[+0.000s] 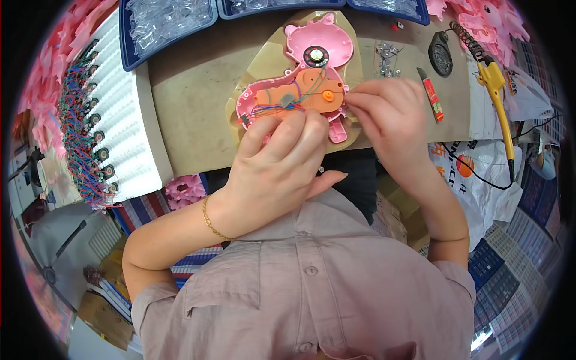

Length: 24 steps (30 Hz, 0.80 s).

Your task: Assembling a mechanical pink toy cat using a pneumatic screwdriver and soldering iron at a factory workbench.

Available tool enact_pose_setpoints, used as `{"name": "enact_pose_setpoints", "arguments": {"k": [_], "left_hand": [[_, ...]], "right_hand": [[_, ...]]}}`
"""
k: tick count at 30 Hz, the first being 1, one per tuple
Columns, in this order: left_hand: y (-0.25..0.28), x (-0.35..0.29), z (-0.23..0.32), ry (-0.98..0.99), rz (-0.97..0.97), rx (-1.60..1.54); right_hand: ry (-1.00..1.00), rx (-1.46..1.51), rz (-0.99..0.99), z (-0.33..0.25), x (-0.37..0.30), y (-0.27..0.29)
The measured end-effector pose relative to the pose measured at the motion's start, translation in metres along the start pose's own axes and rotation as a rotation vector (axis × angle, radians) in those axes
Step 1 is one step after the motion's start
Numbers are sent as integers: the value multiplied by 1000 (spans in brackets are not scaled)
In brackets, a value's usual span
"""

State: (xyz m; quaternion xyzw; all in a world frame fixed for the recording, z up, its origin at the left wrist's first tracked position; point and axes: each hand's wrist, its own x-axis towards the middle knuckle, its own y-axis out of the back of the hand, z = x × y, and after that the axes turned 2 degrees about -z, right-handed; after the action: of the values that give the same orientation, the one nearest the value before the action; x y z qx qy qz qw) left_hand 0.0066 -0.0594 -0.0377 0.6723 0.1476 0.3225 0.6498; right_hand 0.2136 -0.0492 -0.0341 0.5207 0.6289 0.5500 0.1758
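Observation:
A pink animal-shaped toy shell half (335, 51) lies with its hollow side up on a tan board (264, 67). Set in it are an orange gearbox casing (312, 84) and a round black speaker (316, 56). Blue, green and red wires (273, 109) run across the casing by a small circuit board (288, 99). My left hand (279, 156) bends its fingers over the shell's near edge, holding it at the wires; its thumb sticks out to the right. At the casing's right side my right hand (393, 111) is closed in a pinch; whatever it pinches is too small to make out.
Blue trays (171, 30) of clear plastic parts line the back. Wired speakers (102, 154) sit along white foam (129, 126) at left. To the right are small metal parts (387, 60), a red-handled tool (432, 99), a black oval object (441, 57) and a yellow soldering iron (495, 84).

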Motion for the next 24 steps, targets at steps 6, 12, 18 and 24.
{"name": "enact_pose_setpoints", "arguments": {"k": [6,12,18,24], "left_hand": [[-1,1,1,12,15,-13],[-1,2,-1,11,22,-33],[-7,-2,-2,18,52,20],[-2,-2,-2,16,87,-154]], "right_hand": [[227,-87,-87,8,11,8],[48,10,-312,10,33,21],[-192,547,-457,35,48,23],[-35,204,-396,36,78,-5]]}}
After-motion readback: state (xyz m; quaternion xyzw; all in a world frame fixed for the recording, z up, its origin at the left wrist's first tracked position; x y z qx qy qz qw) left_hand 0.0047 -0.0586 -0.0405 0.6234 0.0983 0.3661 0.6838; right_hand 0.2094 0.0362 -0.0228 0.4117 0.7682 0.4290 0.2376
